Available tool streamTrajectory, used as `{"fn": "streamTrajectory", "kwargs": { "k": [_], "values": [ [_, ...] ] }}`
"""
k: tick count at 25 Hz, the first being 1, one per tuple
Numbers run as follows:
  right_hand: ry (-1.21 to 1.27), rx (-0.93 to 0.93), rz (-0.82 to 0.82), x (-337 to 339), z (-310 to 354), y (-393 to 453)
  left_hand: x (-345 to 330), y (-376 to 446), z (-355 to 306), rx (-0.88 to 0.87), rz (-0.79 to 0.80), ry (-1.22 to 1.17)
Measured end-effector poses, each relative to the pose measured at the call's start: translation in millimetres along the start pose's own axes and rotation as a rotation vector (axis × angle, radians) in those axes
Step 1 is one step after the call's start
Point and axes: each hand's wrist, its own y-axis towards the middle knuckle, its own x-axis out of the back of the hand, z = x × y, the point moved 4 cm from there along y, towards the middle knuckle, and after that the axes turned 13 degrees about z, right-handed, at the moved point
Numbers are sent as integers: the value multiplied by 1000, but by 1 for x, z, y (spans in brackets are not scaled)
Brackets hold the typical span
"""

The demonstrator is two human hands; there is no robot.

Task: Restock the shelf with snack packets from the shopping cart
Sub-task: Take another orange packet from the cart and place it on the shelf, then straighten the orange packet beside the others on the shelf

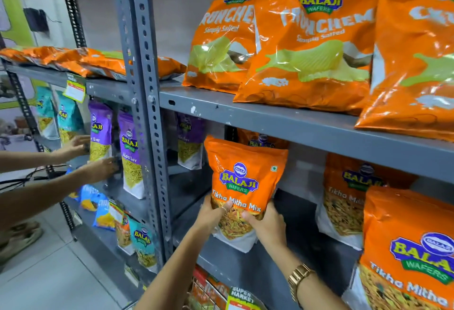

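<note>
Wrist with a gold watch (299, 282) led up to the right hand (266, 221), and with the left hand (213, 215) it gripped the lower part of an orange Tikha Mitha Mix packet (242, 186), upright at the front edge of the middle shelf (290, 213). Farther left, another person's hands (98, 167) touched purple packets (130, 152). Above, Crunchem bags (309, 39) lined the upper shelf (270, 118).

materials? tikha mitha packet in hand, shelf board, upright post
Tikha Mitha Mix packet: glossy plastic film by the look; shiny creases, clear window showing the mix.
Shelf board: probably grey painted sheet metal; chipped paint spots.
Upright post: slotted angle, likely steel, matte grey, bolted.
</note>
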Motion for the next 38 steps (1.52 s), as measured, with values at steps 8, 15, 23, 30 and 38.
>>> {"fn": "streamTrajectory", "kwargs": {
  "k": [8, 15, 23, 30, 38],
  "values": [
    [-35, 10, -36, -14, 0, 17, 13, 13, 2, -34, 32, -64],
    [-137, -36, 54, -1, 2, 7, 15, 9, -2, -82, 42, 25],
    [-99, 219, -346, 70, -12, -87, -16, -42, -16, -317, -337, 412],
    [-200, 236, -570, 152, -32, -157, -119, -67, -36, -463, -108, 429],
    [-225, 130, -659, 219, -73, -190, -213, -75, -26, -387, 143, 457]
  ]
}}
